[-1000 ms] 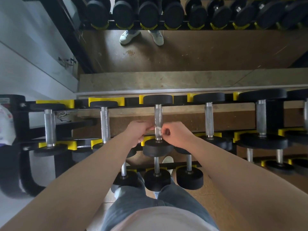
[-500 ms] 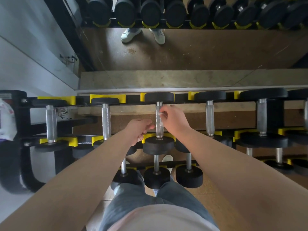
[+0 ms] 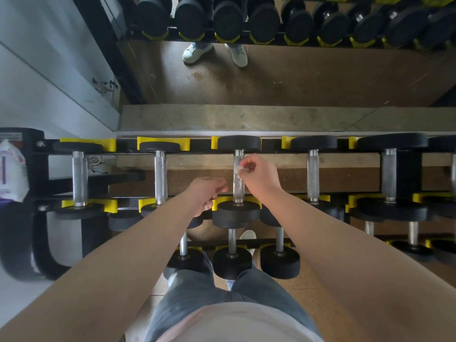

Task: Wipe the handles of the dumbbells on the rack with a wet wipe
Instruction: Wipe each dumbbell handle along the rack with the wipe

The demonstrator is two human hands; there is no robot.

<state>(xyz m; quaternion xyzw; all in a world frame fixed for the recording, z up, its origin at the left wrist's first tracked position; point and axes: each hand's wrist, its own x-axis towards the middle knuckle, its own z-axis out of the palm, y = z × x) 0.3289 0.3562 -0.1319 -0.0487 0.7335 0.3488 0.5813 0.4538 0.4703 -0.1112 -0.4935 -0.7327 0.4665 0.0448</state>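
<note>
R hand (image 3: 259, 177): centre of frame, fingers curled, pinching wet wipe (image 3: 240, 168) between thumb and fingertips.
Wet wipe: small white wad, pressed on the right side of the centre handle (image 3: 238, 188), near its upper end.
L hand (image 3: 206, 193): just left of that handle, low down by the near weight; fingers loosely curled, nothing in it, thumb close to the bar, can't tell if touching.
Centre dumbbell (image 3: 236, 214): lies on top tier of rack (image 3: 128, 205), black heads in yellow cradles (image 3: 100, 144).
Other handles: two to the left (image 3: 79, 178), (image 3: 161, 177), two to the right (image 3: 313, 175), (image 3: 391, 176), nobody's hand on them.
Lower tier: smaller dumbbells (image 3: 232, 261) at bottom centre, by the person's jeans (image 3: 197, 302).
Left edge: white bag (image 3: 11, 174) beside rack end.
Top of frame: mirror (image 3: 320, 77) showing dumbbell row and pale shoes (image 3: 196, 52).
</note>
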